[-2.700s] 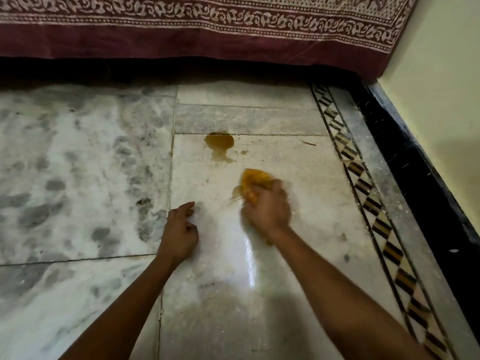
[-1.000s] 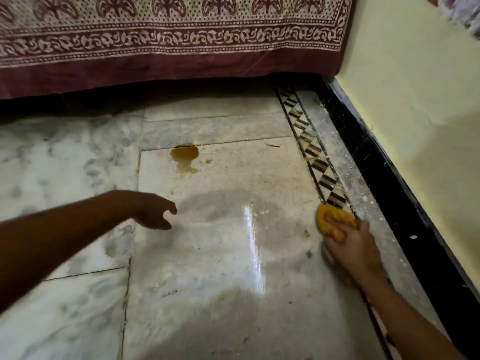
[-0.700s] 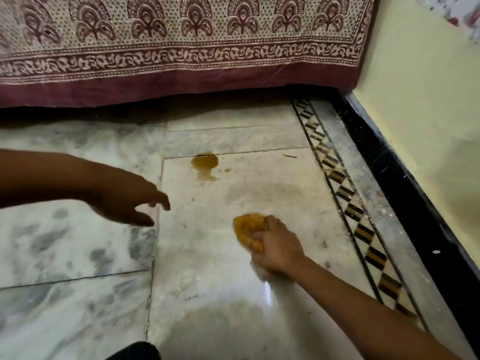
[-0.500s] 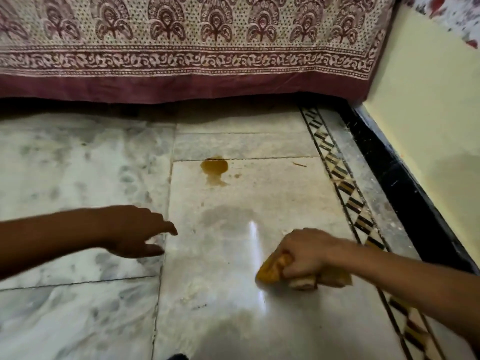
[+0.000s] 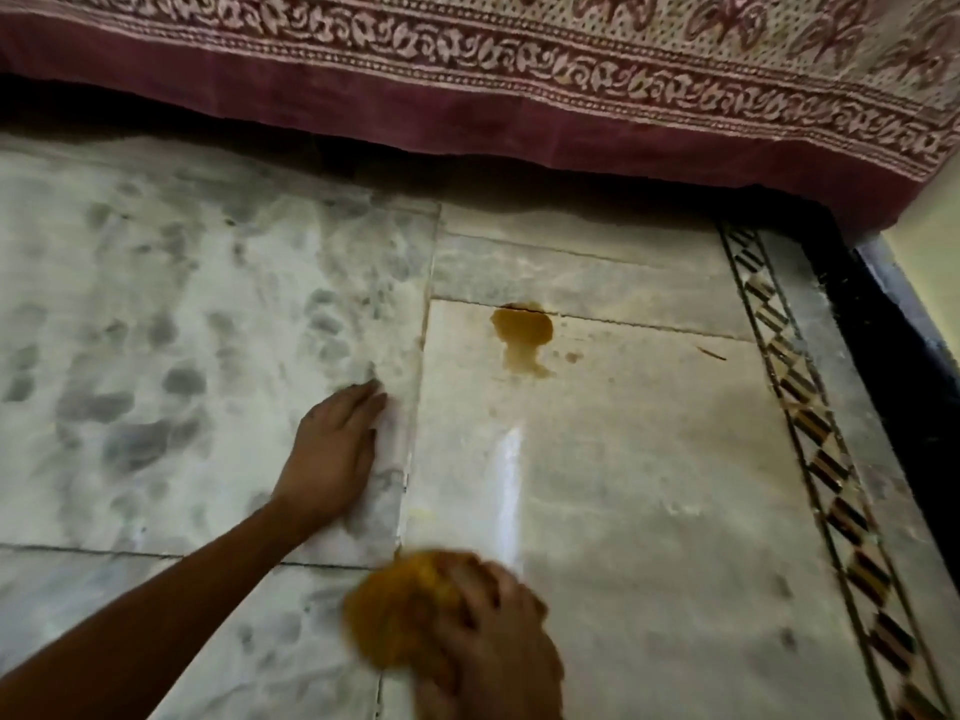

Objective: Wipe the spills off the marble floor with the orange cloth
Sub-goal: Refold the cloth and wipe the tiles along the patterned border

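While the left hand (image 5: 332, 454) lies flat on the marble floor (image 5: 649, 511), the right hand (image 5: 498, 652) clutches the orange cloth (image 5: 395, 615).

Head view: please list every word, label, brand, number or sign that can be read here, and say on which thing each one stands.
There is no readable text.
The printed cloth shows only leaf and flower patterns, no letters.
The border strip of the marble floor shows only dark and light diamonds.
The orange cloth under the right hand is blurred; no label shows.
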Action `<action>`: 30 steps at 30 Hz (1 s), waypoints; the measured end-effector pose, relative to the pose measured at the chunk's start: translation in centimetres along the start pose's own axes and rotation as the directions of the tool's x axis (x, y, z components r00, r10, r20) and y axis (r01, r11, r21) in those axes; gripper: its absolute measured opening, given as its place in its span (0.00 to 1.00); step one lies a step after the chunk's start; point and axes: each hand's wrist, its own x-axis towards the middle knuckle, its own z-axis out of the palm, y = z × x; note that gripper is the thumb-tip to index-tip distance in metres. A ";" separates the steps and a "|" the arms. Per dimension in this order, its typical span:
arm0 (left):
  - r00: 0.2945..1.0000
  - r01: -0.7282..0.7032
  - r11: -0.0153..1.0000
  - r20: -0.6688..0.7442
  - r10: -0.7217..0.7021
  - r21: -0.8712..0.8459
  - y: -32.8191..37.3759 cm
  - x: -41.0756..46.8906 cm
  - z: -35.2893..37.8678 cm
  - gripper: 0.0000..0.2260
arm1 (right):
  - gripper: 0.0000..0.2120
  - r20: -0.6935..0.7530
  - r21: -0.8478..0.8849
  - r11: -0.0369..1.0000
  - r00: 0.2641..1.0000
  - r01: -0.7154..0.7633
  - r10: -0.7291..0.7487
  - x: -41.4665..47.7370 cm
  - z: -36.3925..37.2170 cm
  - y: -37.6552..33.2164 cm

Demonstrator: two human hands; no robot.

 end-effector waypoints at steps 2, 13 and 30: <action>0.996 0.007 0.990 -0.085 -0.019 -0.141 -0.3 -0.5 0.3 0.20 | 0.18 -0.019 0.099 0.990 0.995 0.101 -0.100 0.2 0.3 0.0; 0.965 0.067 0.897 -0.200 -0.169 -0.437 -0.4 -0.9 0.1 0.22 | 0.23 -0.267 0.040 0.942 0.905 -0.332 0.331 17.0 -4.6 3.9; 0.937 0.018 0.714 -0.237 -0.256 -0.700 -0.5 -1.0 -0.6 0.14 | 0.21 -0.256 -0.001 0.996 0.963 -0.085 0.082 13.8 -2.3 1.8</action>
